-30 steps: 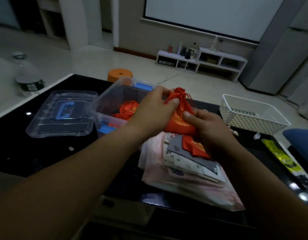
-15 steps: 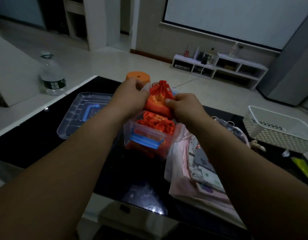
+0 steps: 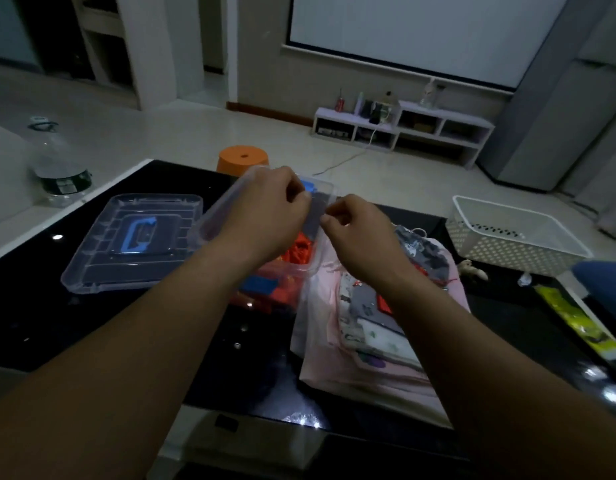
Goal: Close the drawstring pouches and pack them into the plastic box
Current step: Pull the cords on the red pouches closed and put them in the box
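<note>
The clear plastic box (image 3: 214,216) with blue latches stands on the black table, and orange drawstring pouches (image 3: 299,252) lie inside it. My left hand (image 3: 268,216) and my right hand (image 3: 360,230) hover just above the box, close together, fingers curled and pinched with nothing visible in them. My left hand hides much of the box's inside. A flat stack of pink, grey and patterned pouches (image 3: 368,330) lies right of the box, under my right forearm.
The box's clear lid (image 3: 133,244) with a blue handle lies left of the box. A white perforated basket (image 3: 517,233) stands at the right, a yellow-green packet (image 3: 576,320) near it. A water bottle (image 3: 59,168) and an orange stool (image 3: 242,159) lie beyond the table.
The orange pouch that both hands held has gone down into the box. Both hands have let go and now hang above it with pinched fingers.
</note>
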